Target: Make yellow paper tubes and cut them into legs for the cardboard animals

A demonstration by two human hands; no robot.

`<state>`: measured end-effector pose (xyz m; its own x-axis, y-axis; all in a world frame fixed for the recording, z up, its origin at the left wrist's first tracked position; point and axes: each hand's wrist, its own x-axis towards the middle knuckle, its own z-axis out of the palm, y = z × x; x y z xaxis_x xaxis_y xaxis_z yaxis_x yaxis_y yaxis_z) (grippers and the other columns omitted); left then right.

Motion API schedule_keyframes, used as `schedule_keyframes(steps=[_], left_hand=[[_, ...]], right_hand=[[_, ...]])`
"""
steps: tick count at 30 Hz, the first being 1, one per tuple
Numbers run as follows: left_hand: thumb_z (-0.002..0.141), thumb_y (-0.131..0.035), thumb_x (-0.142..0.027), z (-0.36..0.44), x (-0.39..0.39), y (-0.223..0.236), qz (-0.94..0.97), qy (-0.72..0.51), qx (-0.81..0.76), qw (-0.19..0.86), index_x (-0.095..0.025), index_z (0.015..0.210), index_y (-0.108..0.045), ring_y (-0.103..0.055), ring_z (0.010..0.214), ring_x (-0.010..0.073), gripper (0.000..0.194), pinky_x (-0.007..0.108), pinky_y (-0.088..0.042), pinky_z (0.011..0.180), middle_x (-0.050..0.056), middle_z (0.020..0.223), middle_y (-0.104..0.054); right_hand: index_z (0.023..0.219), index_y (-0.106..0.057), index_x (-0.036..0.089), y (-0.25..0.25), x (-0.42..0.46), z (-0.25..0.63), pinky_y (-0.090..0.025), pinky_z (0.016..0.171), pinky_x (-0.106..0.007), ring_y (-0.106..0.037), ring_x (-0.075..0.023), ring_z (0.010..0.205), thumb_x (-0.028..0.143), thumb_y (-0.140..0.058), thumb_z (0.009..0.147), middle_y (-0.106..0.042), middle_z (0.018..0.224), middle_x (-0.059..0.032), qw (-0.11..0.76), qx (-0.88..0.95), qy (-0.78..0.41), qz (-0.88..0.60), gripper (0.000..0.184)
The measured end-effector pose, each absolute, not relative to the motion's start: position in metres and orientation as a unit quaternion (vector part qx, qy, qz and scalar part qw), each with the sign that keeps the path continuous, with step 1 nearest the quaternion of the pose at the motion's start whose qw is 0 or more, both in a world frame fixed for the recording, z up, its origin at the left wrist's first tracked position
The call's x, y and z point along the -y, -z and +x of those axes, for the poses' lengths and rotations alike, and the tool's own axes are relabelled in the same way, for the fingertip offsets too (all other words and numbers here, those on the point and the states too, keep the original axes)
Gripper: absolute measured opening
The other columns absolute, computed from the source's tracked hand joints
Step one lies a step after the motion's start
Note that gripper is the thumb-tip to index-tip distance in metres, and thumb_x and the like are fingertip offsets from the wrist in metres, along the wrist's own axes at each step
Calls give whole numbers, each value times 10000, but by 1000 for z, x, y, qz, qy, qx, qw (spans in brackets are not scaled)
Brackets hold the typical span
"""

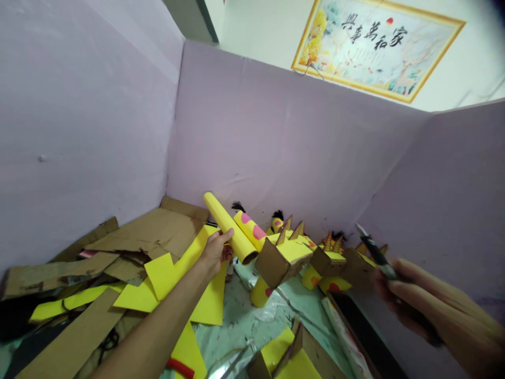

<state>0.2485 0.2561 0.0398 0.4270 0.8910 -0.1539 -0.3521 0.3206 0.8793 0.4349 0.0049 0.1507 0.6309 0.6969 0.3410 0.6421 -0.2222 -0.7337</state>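
Left hand (215,252) is gripping one yellow tube (225,218); right hand (424,300) is clasping one knife (377,253), blade pointing up; yellow sheets (136,299) are lying beside cardboard (148,231).

Framed wall picture (379,50) with Chinese characters
Between one and two o'clock, its large black brush characters (374,31) read, right to left, 家和萬事興; the faint smaller lines (366,55) below are too tiny to read.
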Motion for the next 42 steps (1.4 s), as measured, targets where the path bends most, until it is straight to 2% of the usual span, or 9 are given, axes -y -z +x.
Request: schedule_keyframes(steps=[3, 7, 10, 14, 18, 22, 29, 37, 42], left_hand=[[882, -530, -327, 250, -255, -39, 406, -420, -329, 742, -142, 1076, -553, -599, 755, 137, 269, 304, -527, 640, 49, 967, -606], [882, -530, -331, 251, -254, -39, 410, -419, -325, 742, -141, 1071, -553, -596, 739, 133, 269, 297, -524, 629, 46, 953, -607], [884, -524, -342, 251, -253, -41, 412, -421, -327, 739, -141, 1074, -551, -595, 736, 132, 278, 296, -523, 626, 46, 951, -606], [885, -523, -340, 251, -249, -44, 406, -423, -335, 738, -143, 1083, -546, -594, 729, 130, 280, 291, -523, 617, 45, 949, -605], [881, -530, -337, 251, -246, -48, 391, -420, -339, 745, -142, 1085, -550, -601, 761, 140, 282, 308, -529, 644, 51, 972, -606], [879, -533, -339, 251, -246, -50, 375, -426, -341, 749, -146, 1105, -543, -605, 794, 152, 298, 327, -532, 673, 59, 1003, -605], [875, -538, -344, 258, -244, -44, 375, -426, -336, 751, -150, 1125, -535, -606, 809, 159, 316, 339, -533, 687, 62, 1018, -603], [878, -538, -324, 254, -243, -49, 375, -436, -331, 748, -141, 1068, -548, -583, 688, 116, 264, 269, -513, 584, 34, 913, -602], [882, -526, -308, 238, -233, -75, 377, -462, -310, 740, -132, 961, -557, -464, 479, 55, 195, 180, -382, 416, -24, 709, -554]], right_hand=[[726, -557, 225, -167, -44, 421, -413, 485, -253, -533, -172, 583, 454, -588, 624, -580, 643, -10, 422, 473, -20, -773, 252], [680, -503, 223, -169, -78, 404, -346, 479, -242, -431, -133, 500, 513, -605, 674, -461, 549, 40, 414, 518, 104, -741, 307], [655, -533, 214, -173, -97, 404, -334, 515, -258, -439, -143, 525, 530, -569, 705, -471, 554, 28, 416, 507, 194, -730, 322], [677, -576, 200, -178, -116, 414, -351, 528, -263, -498, -169, 561, 577, -559, 695, -535, 571, 10, 443, 462, 96, -762, 377], [816, -645, 187, -168, -118, 424, -402, 578, -290, -580, -228, 677, 624, -533, 670, -634, 691, -34, 364, 505, 3, -783, 475], [1050, -620, 173, -148, -103, 435, -442, 584, -334, -599, -260, 681, 625, -556, 577, -638, 709, -52, 345, 440, -13, -829, 657], [1263, -476, 166, -111, -87, 412, -487, 778, -377, -610, -303, 944, 644, -606, 536, -628, 1076, -108, 391, 431, 2, -813, 881], [1138, -550, 179, -99, -101, 403, -522, 734, -361, -647, -275, 837, 512, -737, 511, -682, 919, -66, 467, 420, -37, -778, 735], [1130, -554, 185, -101, -92, 427, -528, 710, -361, -642, -268, 842, 449, -748, 503, -676, 939, -60, 529, 416, -39, -739, 707]])
